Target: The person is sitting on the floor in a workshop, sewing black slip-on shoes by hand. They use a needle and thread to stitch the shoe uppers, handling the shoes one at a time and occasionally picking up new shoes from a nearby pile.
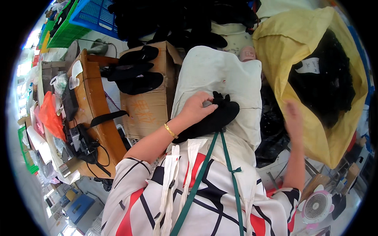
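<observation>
A black fabric piece (214, 120) with a rounded end lies on the white cloth-covered pad (220, 70) in front of me. Small finger-like black tips stick up at its far side; whether they are part of the same piece I cannot tell. My left hand (199, 107) reaches over it, thumb and fingers curled together on the black fabric. My right hand (293, 120) is out to the right, beside the near wall of a large yellow sack (275, 51). Motion smears its fingers. Inside the sack is a heap of black pieces (323, 82) with a white label.
Several black pieces (139, 82) lie on a cardboard box (145, 112) to the left, beside a wooden table (92, 106). A dark pile (177, 19) and a blue basket (94, 15) are at the back. A small fan (317, 205) stands low at right.
</observation>
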A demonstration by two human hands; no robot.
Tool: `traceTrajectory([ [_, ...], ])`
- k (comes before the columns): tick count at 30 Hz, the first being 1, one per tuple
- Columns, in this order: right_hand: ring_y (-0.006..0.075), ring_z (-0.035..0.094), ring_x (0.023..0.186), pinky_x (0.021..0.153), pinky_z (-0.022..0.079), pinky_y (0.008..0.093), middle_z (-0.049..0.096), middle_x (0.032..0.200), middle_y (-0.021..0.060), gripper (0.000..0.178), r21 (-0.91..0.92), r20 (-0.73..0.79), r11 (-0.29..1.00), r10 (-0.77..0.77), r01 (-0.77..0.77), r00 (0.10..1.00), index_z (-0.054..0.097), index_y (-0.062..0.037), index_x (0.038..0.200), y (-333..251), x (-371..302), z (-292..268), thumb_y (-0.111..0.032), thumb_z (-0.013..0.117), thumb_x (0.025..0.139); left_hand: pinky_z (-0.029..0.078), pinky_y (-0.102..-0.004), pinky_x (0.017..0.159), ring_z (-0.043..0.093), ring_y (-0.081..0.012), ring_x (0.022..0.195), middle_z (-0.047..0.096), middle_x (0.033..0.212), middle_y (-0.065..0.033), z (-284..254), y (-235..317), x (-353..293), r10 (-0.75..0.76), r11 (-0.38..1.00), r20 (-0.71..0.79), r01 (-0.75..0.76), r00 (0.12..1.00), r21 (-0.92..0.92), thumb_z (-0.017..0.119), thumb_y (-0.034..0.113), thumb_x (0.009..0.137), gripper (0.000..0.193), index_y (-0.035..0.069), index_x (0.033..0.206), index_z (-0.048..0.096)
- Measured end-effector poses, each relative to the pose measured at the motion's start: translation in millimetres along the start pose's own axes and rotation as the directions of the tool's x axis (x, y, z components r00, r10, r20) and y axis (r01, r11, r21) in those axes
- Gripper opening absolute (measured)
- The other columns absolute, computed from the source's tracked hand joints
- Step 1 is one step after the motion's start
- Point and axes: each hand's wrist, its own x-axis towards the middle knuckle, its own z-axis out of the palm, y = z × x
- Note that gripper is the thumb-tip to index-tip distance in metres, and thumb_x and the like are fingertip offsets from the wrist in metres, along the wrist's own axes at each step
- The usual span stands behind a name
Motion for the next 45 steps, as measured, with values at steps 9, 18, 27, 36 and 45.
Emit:
traceTrajectory([
  [9,0.0307,0.057,0.075,0.063,0.048,0.0386,0.055,0.079,0.0100,0.013,0.082,0.276,0.878,-0.475,0.472,0.835,0.063,-0.0053,0.089,-103.4,-4.9,94.2,-0.010,0.070,0.080,0.046,-0.0247,0.060,0.058,-0.0078,0.068,0.066,0.072,-0.0037,-6.1,39.2,-4.7,-0.290,0.941,0.278,0.325,0.916,-0.089,0.071,0.017,0.085,0.019,-0.001,0.080,0.069],
  [18,0.0318,0.062,0.073,0.064,0.049,0.0346,0.063,0.082,0.0127,0.015,0.325,0.314,0.942,-0.190,0.083,0.930,0.062,-0.0052,0.103,-119.6,-8.9,113.7,-0.009,0.062,0.089,0.041,-0.0206,0.044,0.049,-0.0050,0.051,0.066,0.077,-0.0035,-13.5,23.9,-9.2,-0.385,0.371,0.560,0.679,0.734,-0.634,0.062,0.018,0.093,0.012,0.006,0.092,0.061],
  [27,0.0257,0.060,0.072,0.057,0.046,0.0372,0.056,0.076,0.0060,0.004,-0.125,0.265,0.888,-0.401,0.443,0.877,0.062,-0.0089,0.082,-116.8,3.0,143.3,-0.010,0.066,0.083,0.041,-0.0198,0.047,0.050,-0.0037,0.057,0.057,0.071,0.0011,-13.2,13.6,-17.7,-0.227,0.882,0.319,0.334,0.920,-0.334,0.059,0.016,0.095,0.012,0.005,0.090,0.058],
  [36,0.0222,0.060,0.067,0.059,0.048,0.0316,0.059,0.079,0.0073,0.002,0.287,0.261,0.917,-0.352,0.276,0.899,0.064,-0.0093,0.090,-115.8,-1.4,160.0,-0.009,0.064,0.088,0.046,-0.0234,0.054,0.054,-0.0070,0.060,0.060,0.069,-0.0017,0.7,3.0,-20.1,-0.356,0.809,0.280,0.444,0.892,-0.385,0.063,0.016,0.092,0.014,0.003,0.093,0.064],
  [45,0.0105,0.054,0.061,0.056,0.047,0.0242,0.052,0.070,0.0019,0.003,0.936,0.062,0.311,0.315,-0.165,0.947,0.056,-0.0051,0.092,-45.7,53.7,3.8,-0.007,0.058,0.094,0.038,-0.0233,0.054,0.044,-0.0041,0.059,0.052,0.064,0.0034,-6.3,22.7,-22.7,-0.237,0.950,0.179,0.266,0.955,-0.161,0.063,0.015,0.092,0.015,0.000,0.089,0.063],
])
